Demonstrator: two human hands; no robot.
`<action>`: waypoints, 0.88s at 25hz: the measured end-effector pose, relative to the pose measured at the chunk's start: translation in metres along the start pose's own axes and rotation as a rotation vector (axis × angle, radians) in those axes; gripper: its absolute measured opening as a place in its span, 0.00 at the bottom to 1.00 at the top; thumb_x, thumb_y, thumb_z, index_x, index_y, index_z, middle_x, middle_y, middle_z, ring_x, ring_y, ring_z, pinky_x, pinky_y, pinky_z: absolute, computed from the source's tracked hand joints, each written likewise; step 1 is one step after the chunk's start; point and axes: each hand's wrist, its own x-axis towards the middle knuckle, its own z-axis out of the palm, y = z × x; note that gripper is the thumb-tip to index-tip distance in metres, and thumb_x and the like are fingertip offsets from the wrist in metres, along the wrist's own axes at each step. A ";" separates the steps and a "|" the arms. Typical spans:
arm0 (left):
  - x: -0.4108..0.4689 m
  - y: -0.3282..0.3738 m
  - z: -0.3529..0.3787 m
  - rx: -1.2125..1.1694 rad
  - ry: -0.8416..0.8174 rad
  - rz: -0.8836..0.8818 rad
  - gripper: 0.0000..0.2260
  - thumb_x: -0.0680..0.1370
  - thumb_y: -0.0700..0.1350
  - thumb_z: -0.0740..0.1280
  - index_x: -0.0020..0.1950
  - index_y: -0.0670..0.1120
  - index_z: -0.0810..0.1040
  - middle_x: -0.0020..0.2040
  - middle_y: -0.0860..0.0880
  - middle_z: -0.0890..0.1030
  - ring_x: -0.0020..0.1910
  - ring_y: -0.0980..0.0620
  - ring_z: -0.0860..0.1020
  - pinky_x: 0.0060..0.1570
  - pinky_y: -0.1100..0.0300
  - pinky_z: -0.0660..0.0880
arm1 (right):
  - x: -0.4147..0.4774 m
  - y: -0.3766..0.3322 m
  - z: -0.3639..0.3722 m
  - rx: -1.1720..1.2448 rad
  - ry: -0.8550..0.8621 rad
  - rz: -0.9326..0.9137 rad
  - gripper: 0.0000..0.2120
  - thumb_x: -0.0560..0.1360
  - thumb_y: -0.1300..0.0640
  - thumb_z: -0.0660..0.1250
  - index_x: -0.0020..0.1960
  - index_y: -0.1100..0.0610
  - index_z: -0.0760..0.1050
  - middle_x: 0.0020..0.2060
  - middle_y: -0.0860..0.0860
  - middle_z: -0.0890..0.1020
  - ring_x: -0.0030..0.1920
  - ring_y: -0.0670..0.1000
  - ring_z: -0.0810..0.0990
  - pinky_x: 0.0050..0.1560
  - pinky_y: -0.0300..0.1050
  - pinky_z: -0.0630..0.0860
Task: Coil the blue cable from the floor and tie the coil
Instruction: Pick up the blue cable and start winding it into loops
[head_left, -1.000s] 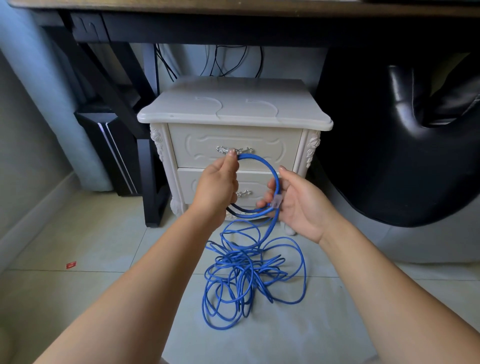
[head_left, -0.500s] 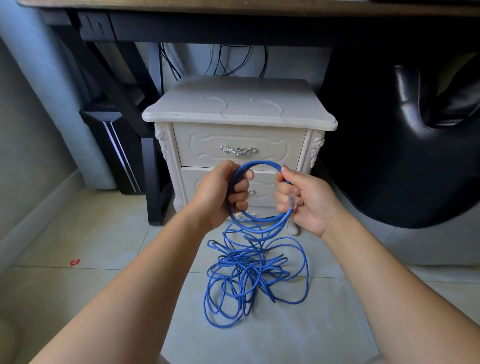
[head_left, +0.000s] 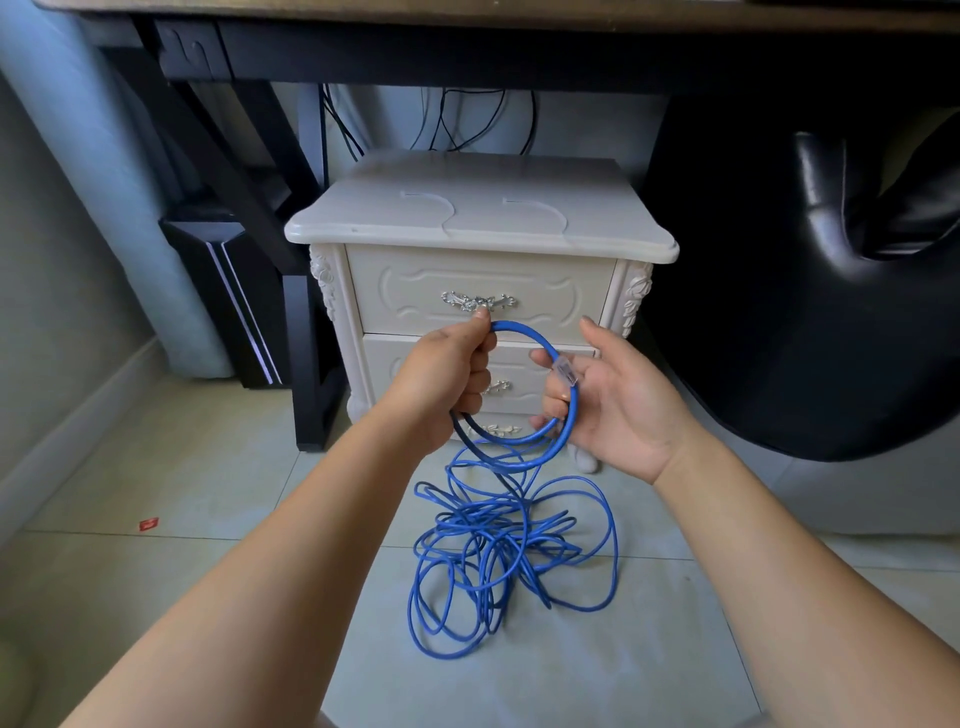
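Blue cable (head_left: 519, 545) lies mostly in a messy pile on the floor (head_left: 208, 519), right in front of a little white cabinet (head_left: 478, 223). One end is lifted up and bent into a round loop, and both hands hold it just above the pile.

The left hand (head_left: 447, 374) grips the left side of the loop, with its fingers curled tight round the cable. The right hand (head_left: 618, 405) holds the right side. Its fingers are bent loosely round the cable, and its thumb sticks up, off the cable. A clear plug (head_left: 565, 371) at the end of the cable lies across those fingers. From the bottom of the loop the cable hangs down into the pile.

The cabinet has drawers with a shiny silver handle (head_left: 478, 301), just behind the left hand. A dark bench (head_left: 467, 47) stands over the cabinet. A black box (head_left: 228, 296) sits to the left, near the wall. A big shiny black seat (head_left: 779, 312) is on the right. A small red scrap (head_left: 149, 524) lies on the floor, well apart from the cable.
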 end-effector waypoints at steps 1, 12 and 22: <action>0.001 0.000 -0.002 -0.037 0.020 -0.011 0.17 0.83 0.53 0.58 0.36 0.49 0.67 0.25 0.55 0.57 0.22 0.57 0.54 0.20 0.66 0.51 | -0.001 0.002 -0.005 0.022 -0.058 0.013 0.26 0.69 0.42 0.71 0.56 0.61 0.76 0.31 0.52 0.73 0.32 0.51 0.74 0.51 0.53 0.78; -0.002 -0.004 -0.002 -0.327 0.138 -0.068 0.17 0.83 0.52 0.59 0.35 0.48 0.67 0.24 0.55 0.58 0.20 0.58 0.54 0.18 0.66 0.51 | -0.004 0.014 0.001 0.014 0.035 -0.129 0.14 0.70 0.63 0.67 0.56 0.64 0.76 0.36 0.55 0.82 0.36 0.52 0.83 0.45 0.45 0.83; -0.011 -0.005 0.002 -0.181 -0.115 0.008 0.16 0.84 0.51 0.55 0.38 0.49 0.65 0.28 0.53 0.54 0.24 0.56 0.54 0.24 0.65 0.58 | 0.006 0.015 0.014 -0.161 0.433 -0.294 0.06 0.81 0.66 0.61 0.47 0.61 0.75 0.32 0.53 0.75 0.26 0.45 0.72 0.30 0.39 0.76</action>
